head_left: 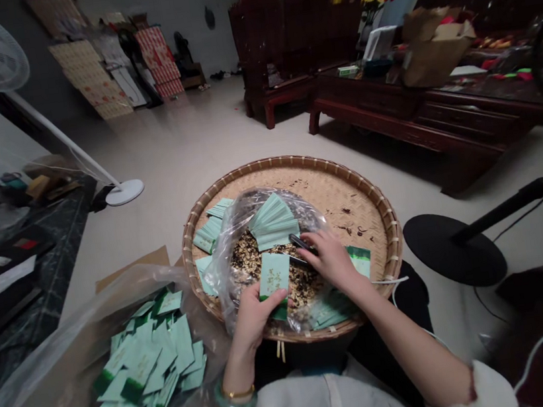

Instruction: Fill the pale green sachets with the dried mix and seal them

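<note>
My left hand (pixel 252 313) grips a pale green packet (pixel 273 271) with gold lettering and a dark green end, thumb on its face. Close beside it, my right hand (pixel 328 256) is closed around a dark-handled tool (pixel 301 242); its working end is too unclear to name. Both hands are over an open clear plastic bag (pixel 223 253) holding loose dried tea-like leaves (pixel 244 250), dark and yellowish. A fanned stack of green packets (pixel 274 220) lies on the bag's contents. Under everything is a round woven bamboo tray (pixel 349 186).
At the lower left, a large clear bag (pixel 48 373) holds a heap of green packets (pixel 156 352). A white fan (pixel 124 191) stands at left; a black round base (pixel 452 250) is at right. Beyond is a dark wooden table (pixel 373 104) with a cardboard box (pixel 432 52).
</note>
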`<state>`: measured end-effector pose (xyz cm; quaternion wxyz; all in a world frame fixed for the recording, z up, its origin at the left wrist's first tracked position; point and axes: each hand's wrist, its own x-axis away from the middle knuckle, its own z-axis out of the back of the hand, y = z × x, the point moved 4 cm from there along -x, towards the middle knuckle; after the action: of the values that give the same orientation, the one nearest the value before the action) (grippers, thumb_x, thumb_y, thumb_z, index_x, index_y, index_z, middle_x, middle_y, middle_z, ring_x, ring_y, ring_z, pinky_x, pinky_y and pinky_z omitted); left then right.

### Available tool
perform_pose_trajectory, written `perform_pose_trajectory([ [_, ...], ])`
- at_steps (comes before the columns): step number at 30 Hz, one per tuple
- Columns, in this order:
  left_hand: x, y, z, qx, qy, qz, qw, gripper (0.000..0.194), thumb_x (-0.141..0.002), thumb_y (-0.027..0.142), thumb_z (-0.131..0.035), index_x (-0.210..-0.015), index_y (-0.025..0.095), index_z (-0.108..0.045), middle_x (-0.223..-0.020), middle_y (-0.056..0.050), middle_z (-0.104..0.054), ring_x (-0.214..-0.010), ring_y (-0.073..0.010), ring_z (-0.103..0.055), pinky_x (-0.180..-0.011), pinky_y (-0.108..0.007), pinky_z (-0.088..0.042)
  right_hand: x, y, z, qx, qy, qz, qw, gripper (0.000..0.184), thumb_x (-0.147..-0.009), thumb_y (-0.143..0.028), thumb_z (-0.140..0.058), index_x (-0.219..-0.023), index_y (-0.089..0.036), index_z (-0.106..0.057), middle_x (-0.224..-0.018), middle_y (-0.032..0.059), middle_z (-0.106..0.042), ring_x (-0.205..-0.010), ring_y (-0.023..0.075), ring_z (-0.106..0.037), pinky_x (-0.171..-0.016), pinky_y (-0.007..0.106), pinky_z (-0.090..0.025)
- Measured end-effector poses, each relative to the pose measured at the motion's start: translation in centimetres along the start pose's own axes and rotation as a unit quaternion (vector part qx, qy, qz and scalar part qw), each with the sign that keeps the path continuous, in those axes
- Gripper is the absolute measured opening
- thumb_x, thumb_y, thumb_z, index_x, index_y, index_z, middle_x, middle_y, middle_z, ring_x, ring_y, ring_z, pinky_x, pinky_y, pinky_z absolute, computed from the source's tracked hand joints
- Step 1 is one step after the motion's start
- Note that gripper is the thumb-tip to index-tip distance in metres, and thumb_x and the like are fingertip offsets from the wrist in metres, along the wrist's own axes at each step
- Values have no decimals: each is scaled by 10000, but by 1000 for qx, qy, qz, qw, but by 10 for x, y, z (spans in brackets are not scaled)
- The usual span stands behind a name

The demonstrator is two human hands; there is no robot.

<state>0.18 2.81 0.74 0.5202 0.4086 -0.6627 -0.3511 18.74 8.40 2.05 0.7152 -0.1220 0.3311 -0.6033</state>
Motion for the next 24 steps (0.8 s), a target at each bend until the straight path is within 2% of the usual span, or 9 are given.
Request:
perform_pose_trajectory([
  [2, 0, 1, 0, 21, 19, -5, 1000, 432, -521, 371, -838, -812, 99, -671, -713, -78, -732, -595, -172, -682, -549, -232, -534, 8, 6, -7, 105, -57, 8, 993, 449, -785, -327, -643, -1197, -171, -559, -1042, 128, -614, -991, 280, -548, -817, 376, -448],
  [4, 0, 2, -2, 35, 32, -5, 999, 448, -496, 370, -848, -804, 99, -667, -747, -91, -740, -614, -186, -693, -548, -235, -539, 13, 8, -13, 158, -101, 3, 982, 555, -760, -302, -659, -1264, -143, -491, -1104, 151, -576, -1028, 295, -521, -833, 384, -440],
  [7, 3, 6, -4, 38, 34, -7, 999, 449, -484, 366, -853, -791, 95, -669, -757, -99, -744, -612, -192, -696, -548, -241, -545, 14, 7, -19, 179, -132, -17, 975, 530, -753, -290, -636, -1241, -135, -495, -1116, 150, -562, -1016, 291, -516, -838, 377, -427],
  [10, 5, 8, -2, 29, 38, -17, 999, 438, -493, 360, -850, -787, 89, -672, -733, -97, -742, -591, -186, -690, -543, -244, -545, 12, 6, -19, 169, -133, -29, 976, 488, -745, -270, -605, -1208, -140, -519, -1102, 144, -573, -1014, 281, -520, -845, 366, -421],
  [13, 6, 6, 2, 24, 39, -28, 999, 426, -513, 357, -841, -798, 89, -673, -732, -92, -743, -589, -192, -690, -549, -260, -550, 10, 9, -14, 118, -109, -22, 987, 484, -729, -255, -590, -1196, -141, -534, -1092, 142, -595, -1013, 275, -538, -850, 371, -432],
  [16, 6, 5, 5, 30, 22, -61, 997, 401, -528, 331, -836, -816, 101, -678, -763, -89, -751, -639, -207, -703, -618, -289, -561, 10, 11, 1, -4, -63, -18, 998, 481, -709, -267, -602, -1173, -149, -561, -1054, 122, -631, -958, 255, -580, -819, 365, -466],
  [18, 6, 5, 5, 43, 12, -95, 995, 382, -525, 305, -839, -815, 111, -683, -787, -86, -755, -693, -216, -710, -690, -306, -560, 11, 12, 15, -102, -33, -33, 994, 469, -712, -282, -598, -1163, -157, -575, -1027, 101, -650, -872, 226, -606, -766, 346, -491],
  [21, 4, 3, 4, 68, 17, -123, 990, 377, -548, 312, -828, -835, 121, -675, -818, -85, -756, -704, -213, -710, -726, -320, -555, 12, 10, 30, -217, -26, -64, 974, 486, -756, -296, -556, -1225, -167, -539, -1051, 88, -649, -730, 172, -614, -662, 305, -511],
  [24, 3, 0, -1, 62, 21, -122, 990, 417, -606, 352, -793, -924, 129, -643, -879, -99, -750, -633, -192, -698, -659, -313, -555, 12, 6, 30, -204, -29, -40, 978, 550, -757, -291, -568, -1287, -167, -491, -1112, 104, -633, -774, 182, -627, -685, 306, -512],
])
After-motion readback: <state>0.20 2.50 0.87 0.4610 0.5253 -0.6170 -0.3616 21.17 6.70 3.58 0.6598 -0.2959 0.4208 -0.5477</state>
